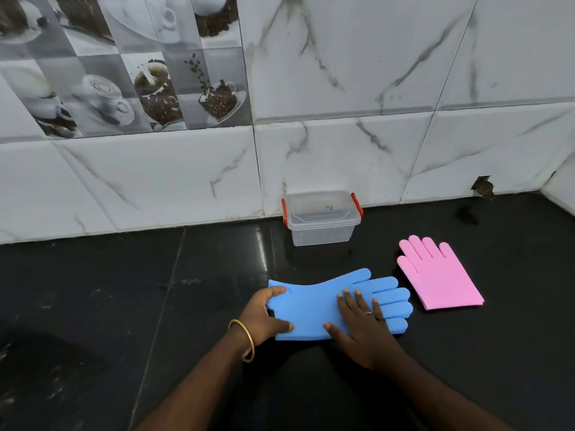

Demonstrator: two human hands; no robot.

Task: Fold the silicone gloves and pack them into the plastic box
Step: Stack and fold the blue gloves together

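Note:
A blue silicone glove lies flat on the black counter, its fingers pointing right. My left hand grips its cuff end, thumb under the near edge and fingers over the far corner. My right hand lies flat and spread on the glove's palm, holding nothing. A pink silicone glove lies flat to the right, fingers pointing away from me. The clear plastic box with red clips stands against the wall behind the blue glove, its lid on.
The black counter runs left and right, backed by a marble-tiled wall. A small hole shows in the wall at the far right.

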